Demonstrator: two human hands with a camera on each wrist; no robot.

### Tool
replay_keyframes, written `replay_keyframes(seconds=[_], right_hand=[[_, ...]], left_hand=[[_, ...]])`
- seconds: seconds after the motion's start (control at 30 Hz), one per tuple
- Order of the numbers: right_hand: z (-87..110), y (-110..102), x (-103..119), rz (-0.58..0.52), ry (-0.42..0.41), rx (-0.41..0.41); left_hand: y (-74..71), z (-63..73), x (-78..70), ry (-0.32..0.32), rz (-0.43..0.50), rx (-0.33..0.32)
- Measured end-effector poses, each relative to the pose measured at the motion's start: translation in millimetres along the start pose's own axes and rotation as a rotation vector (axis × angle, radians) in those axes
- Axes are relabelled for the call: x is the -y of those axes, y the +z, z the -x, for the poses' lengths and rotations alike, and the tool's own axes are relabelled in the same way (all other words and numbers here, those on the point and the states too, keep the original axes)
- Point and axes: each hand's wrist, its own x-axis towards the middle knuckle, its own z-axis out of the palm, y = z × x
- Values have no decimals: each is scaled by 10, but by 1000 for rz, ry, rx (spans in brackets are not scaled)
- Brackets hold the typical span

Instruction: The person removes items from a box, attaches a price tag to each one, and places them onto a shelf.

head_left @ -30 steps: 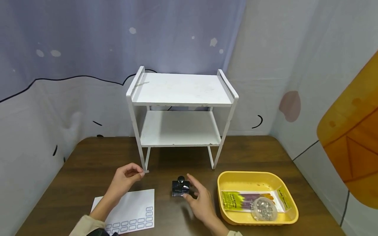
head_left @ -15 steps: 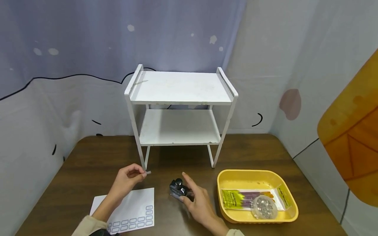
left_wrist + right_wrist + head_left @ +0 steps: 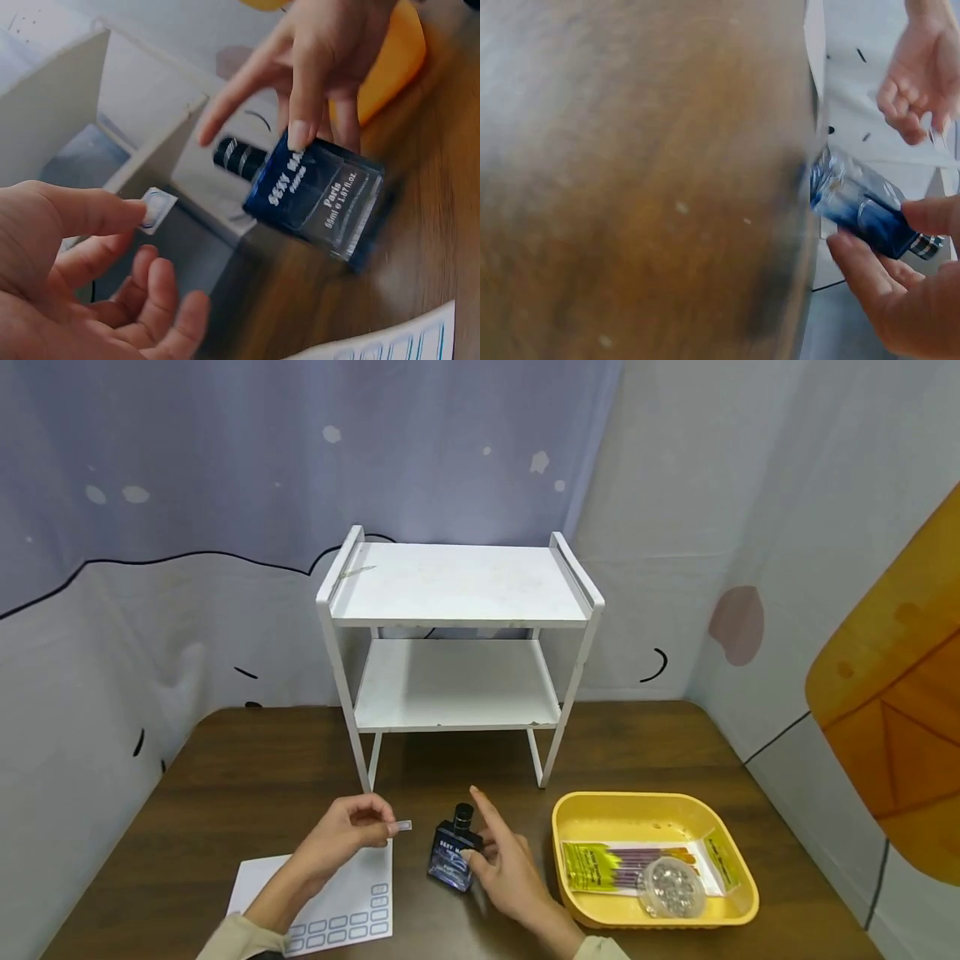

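A small white label sticker (image 3: 158, 209) with a blue border is pinched between the thumb and forefinger of my left hand (image 3: 341, 837). My right hand (image 3: 510, 870) grips a dark blue perfume bottle (image 3: 452, 853) by its side, thumb on the front face and forefinger stretched out past the black cap (image 3: 240, 157). The bottle's printed front faces me, tilted up. In the left wrist view the sticker is a short way from the cap, apart from it. Partly under my left forearm lies a white label sheet (image 3: 352, 893) with rows of blue-bordered labels.
A white two-tier shelf (image 3: 459, 585) stands at the back of the brown table (image 3: 247, 777). To the right is a yellow tray (image 3: 637, 806) holding a packet of brushes (image 3: 600, 867) and a clear round container (image 3: 671, 888). Patterned curtains hang behind.
My right hand has tipped the perfume bottle up, so its printed front shows. My left hand has moved right and slightly nearer with the sticker, towards the bottle.
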Motion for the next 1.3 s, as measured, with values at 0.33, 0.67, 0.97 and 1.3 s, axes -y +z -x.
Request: replay_keyframes(seconds=[0.33,0.67,0.97,1.3], right_hand=[[-114,-264,99,-390,103,191],[-151,-317,106,-438,110,254],[-125,-288,52,-393,2,273],[-128,-284,22,-453,12,283]], left_hand=[[272,25,-68,-65,49,157],[496,10,-159,-64,-19,112],[597,19,-155,-33,-70,56],[683,11,-162,28,-93,55]])
